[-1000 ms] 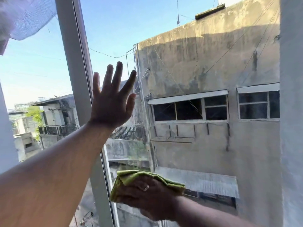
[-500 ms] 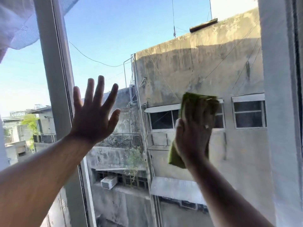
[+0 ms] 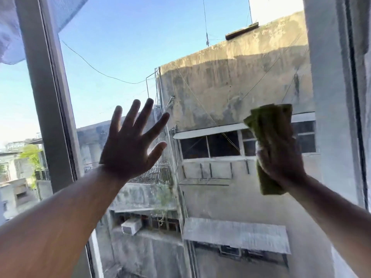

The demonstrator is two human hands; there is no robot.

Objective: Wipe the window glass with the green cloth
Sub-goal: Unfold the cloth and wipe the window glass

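Note:
The window glass (image 3: 210,81) fills the middle of the view, with sky and a stained concrete building behind it. My right hand (image 3: 281,155) presses the folded green cloth (image 3: 267,121) flat against the pane at mid height, close to the right frame; the cloth sticks out above the fingers and below the palm. My left hand (image 3: 130,145) is spread flat on the glass left of centre, fingers apart, holding nothing.
A grey vertical frame post (image 3: 50,109) stands at the left, with another pane beyond it. The right frame edge (image 3: 353,97) runs just beside the cloth. A pale mesh curtain (image 3: 10,37) hangs at the top left corner.
My right hand has swept the cloth from low centre up and across to the right, near the right frame. The left hand has stayed spread on the glass.

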